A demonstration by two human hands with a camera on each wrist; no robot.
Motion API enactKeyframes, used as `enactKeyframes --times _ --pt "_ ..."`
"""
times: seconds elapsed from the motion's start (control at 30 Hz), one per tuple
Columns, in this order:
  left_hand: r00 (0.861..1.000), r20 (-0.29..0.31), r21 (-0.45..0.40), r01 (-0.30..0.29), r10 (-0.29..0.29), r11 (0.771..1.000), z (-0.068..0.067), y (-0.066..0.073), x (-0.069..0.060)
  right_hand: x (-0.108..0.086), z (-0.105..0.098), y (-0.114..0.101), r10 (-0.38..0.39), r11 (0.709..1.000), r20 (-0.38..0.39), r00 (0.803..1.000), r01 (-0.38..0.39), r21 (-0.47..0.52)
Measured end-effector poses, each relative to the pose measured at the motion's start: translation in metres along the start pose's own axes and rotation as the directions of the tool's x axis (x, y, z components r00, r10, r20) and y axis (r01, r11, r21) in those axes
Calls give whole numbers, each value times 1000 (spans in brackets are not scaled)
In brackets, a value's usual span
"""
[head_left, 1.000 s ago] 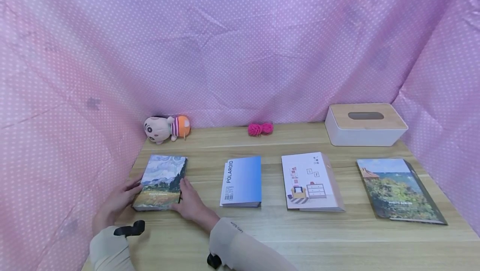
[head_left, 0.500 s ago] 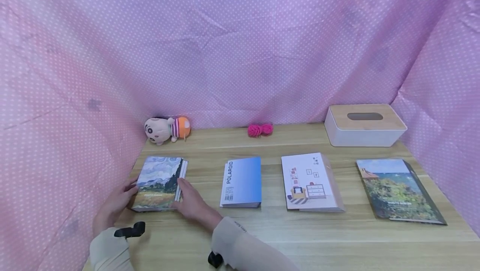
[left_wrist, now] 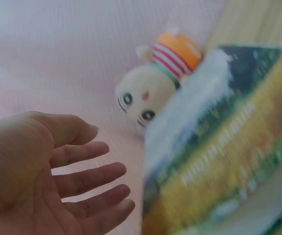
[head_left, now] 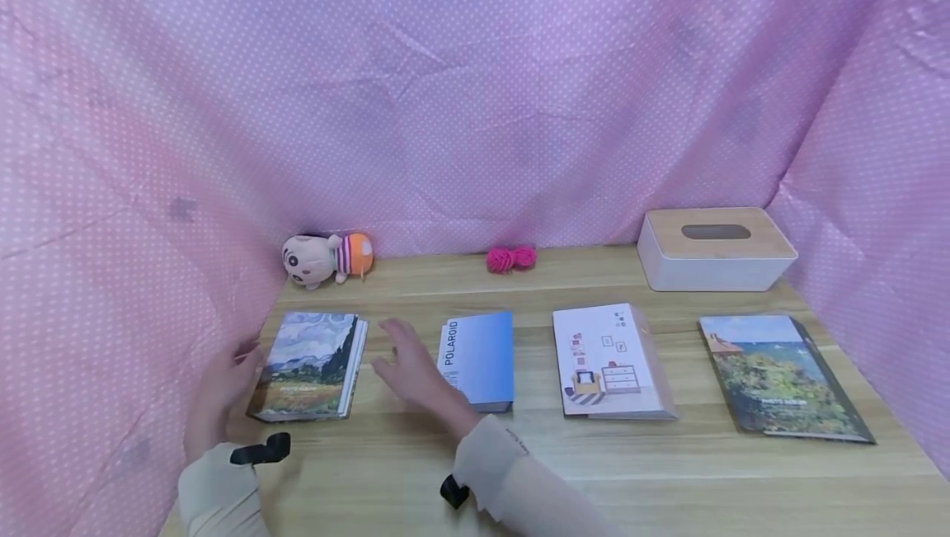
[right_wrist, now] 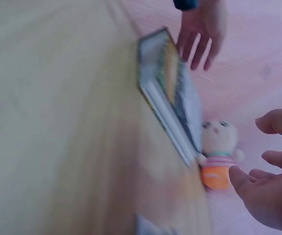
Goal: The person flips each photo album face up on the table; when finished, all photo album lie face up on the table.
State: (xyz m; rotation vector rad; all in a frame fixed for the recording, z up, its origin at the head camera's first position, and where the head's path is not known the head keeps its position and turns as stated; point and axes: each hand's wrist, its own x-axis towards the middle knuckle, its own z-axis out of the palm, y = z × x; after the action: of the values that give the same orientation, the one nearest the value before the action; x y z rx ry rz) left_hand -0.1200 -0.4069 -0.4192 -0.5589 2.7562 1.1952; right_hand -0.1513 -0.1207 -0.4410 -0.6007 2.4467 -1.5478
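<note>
Left hand (head_left: 221, 380), fingers loosely spread and holding nothing, hovers just beside the outer edge of a landscape photo album (head_left: 304, 364) at the left end of a wooden table (head_left: 668, 479). Right hand (head_left: 417, 368), also spread wide and gripping nothing, is in the gap between that album and a blue Polaroid album (head_left: 486, 351), covering part of the blue one from the head camera; whether it touches is unclear.

The landscape album lies flat and closed, its page edges showing on the right. To its right, in a spaced row, come the blue album, a white album with a drawn room (head_left: 594, 339) and a garden-scene album (head_left: 787, 372). With neither hand gripping it, the handling of the landscape album looks finished, or nearly so; any remaining adjustment would probably be slight. Neither hand holds the other three.
</note>
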Motion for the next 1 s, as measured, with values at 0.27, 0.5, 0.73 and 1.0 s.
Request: enactKeyframes --times 0.27,0.5,0.73,1.0 --pt "991 -36 21 -130 131 991 6 31 -3 -4 -50 7 -76 997 -96 992 74 -26" --pt "987 7 61 -161 160 985 24 47 -4 -15 -77 17 -12 996 -147 989 -2 -94" --pt "958 83 65 -279 274 958 60 68 -6 -27 -98 33 34 997 -215 976 -49 -67" --pt "899 204 -14 -393 387 919 120 87 -8 -42 -113 63 126 990 -304 945 -141 -30"
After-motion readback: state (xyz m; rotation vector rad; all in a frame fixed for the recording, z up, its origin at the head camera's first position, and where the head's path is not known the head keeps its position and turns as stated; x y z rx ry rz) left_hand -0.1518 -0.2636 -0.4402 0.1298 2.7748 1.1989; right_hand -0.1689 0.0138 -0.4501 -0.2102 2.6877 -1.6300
